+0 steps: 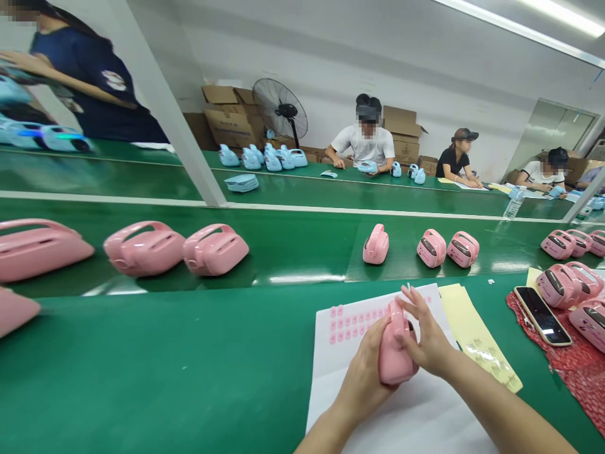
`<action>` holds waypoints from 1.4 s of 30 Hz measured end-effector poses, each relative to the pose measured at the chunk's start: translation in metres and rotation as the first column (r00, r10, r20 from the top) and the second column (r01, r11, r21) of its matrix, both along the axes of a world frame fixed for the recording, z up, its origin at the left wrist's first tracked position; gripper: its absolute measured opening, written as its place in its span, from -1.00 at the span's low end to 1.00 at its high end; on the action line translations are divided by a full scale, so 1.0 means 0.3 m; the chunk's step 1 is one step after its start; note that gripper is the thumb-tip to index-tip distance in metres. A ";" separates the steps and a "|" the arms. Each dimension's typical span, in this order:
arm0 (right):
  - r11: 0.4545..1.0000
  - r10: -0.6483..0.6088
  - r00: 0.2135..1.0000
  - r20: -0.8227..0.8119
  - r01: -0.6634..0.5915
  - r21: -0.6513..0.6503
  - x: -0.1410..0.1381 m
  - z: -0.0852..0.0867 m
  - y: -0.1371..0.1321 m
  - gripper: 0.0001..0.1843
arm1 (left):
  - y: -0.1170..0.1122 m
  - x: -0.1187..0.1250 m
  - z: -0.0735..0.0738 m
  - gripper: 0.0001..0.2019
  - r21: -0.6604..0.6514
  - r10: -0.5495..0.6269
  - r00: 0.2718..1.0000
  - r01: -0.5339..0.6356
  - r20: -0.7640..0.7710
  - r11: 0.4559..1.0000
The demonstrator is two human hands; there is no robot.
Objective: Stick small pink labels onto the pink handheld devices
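Note:
A glossy pink device with a carry handle (393,359) is held above a white sheet. My left hand (366,372) is closed around its left side and underside. On the other side, my right hand (428,334) has its thumb against the device and its fingers by the handle, some stretched upward. The device's dark front panel is mostly hidden behind that hand. Below lies the white sheet (331,391), bearing rows of small pink stickers (347,325). A yellow backing sheet (460,309) with several clear stickers lies beside it on the right.
Pink devices stand along the green belt (302,246), including one upright device (376,244). At right, a phone (543,315) and more devices rest on red padding (574,372). Across the belt, co-workers (363,142) sit near blue devices (274,157). A metal post (165,101) rises at left.

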State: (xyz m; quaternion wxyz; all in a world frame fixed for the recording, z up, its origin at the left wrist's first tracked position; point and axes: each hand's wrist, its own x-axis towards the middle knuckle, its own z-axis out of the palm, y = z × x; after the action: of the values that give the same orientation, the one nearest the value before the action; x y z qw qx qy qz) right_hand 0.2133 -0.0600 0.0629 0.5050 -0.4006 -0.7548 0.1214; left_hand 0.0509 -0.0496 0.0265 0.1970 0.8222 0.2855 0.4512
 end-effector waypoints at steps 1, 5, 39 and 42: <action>0.997 -0.017 0.999 -0.035 0.015 -0.075 0.015 0.003 0.018 -0.18 | -0.001 -0.006 0.000 -0.11 -0.001 -0.024 1.000 0.024 0.012 1.000; 0.870 0.018 0.995 -0.100 -0.064 -0.489 0.103 0.026 0.080 -0.21 | -0.011 -0.027 -0.004 -0.18 -0.038 -0.118 0.980 0.126 0.163 0.991; 0.771 -0.586 0.811 0.001 0.557 -0.309 -0.013 0.079 0.680 -0.38 | 0.042 -0.024 -0.035 -0.74 -0.461 -0.056 0.998 0.037 -0.027 0.887; 0.756 -0.561 0.827 -0.023 0.500 -0.423 -0.102 0.064 0.720 -0.32 | 0.037 -0.026 -0.016 -0.74 -0.470 -0.069 0.997 0.042 -0.041 0.882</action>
State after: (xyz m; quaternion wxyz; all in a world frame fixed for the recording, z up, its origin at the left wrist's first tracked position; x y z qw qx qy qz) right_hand 0.1827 0.1560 0.0820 0.4807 -0.6825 -0.5288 0.1536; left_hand 0.0432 -0.0386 0.0217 0.3944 0.7706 0.3678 0.3398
